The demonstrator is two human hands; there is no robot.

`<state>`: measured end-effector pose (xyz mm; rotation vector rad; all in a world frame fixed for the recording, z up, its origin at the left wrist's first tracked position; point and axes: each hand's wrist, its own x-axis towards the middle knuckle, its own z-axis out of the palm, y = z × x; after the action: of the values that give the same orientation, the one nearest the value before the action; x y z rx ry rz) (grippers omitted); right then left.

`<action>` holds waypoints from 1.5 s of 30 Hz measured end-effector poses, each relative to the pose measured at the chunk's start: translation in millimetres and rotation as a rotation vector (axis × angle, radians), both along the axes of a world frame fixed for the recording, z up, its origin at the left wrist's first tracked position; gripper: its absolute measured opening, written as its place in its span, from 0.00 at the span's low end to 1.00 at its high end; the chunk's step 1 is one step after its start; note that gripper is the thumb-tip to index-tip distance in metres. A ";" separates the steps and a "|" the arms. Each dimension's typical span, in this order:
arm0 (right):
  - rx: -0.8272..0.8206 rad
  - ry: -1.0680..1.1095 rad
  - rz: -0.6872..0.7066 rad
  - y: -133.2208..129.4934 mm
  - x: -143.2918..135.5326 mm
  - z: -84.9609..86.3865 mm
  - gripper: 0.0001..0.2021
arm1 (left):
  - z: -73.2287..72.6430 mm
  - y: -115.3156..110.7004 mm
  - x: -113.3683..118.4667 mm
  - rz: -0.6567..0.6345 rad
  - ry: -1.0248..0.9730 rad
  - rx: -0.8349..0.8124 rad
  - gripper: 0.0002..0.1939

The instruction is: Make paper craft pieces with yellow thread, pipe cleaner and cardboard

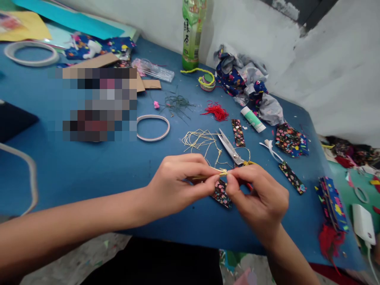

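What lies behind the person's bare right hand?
Silver metal scissors, their handles partly covered by the right hand, and part of a black floral fabric piece. Anything fully covered cannot be seen.

Soft light is spreading evenly across the tabletop (89,170), the bottle (191,39) is casting a faint shadow on the wall (243,19), and wide-angle blur is softening the edges (pixel blocks are masking a patch at left).
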<state>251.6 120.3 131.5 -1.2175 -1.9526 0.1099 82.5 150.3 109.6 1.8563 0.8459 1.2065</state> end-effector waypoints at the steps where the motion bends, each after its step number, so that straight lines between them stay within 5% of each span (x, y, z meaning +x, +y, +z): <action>1: 0.012 0.002 -0.015 -0.4 -0.2 -0.2 0.05 | 0.5 -0.3 -0.2 0.002 -0.001 0.000 0.04; 11: -0.065 0.049 -0.078 4.3 7.0 2.1 0.04 | 4.5 3.3 -0.8 0.004 0.041 -0.039 0.05; 22: -0.101 0.175 -0.231 20.0 19.4 -7.0 0.05 | -7.6 13.9 0.7 -0.018 0.015 -0.204 0.08; 31: 0.205 0.385 -0.482 44.1 70.4 1.3 0.09 | -13.3 31.0 -2.7 0.018 0.114 -0.113 0.09; 39: -0.020 0.075 -0.231 29.1 43.0 -3.0 0.06 | -34.1 64.0 -17.1 0.101 0.673 0.176 0.16; 42: -0.089 -0.009 -0.113 25.0 32.1 -5.4 0.05 | -27.6 61.6 -17.8 0.169 0.666 0.247 0.12; 45: -0.118 -0.036 -0.031 21.7 24.8 -7.6 0.04 | -12.0 47.3 -14.9 0.219 0.461 0.255 0.19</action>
<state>276.4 142.0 123.8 -1.3339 -1.9813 0.1910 67.7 197.6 97.6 2.3506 1.2169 1.0669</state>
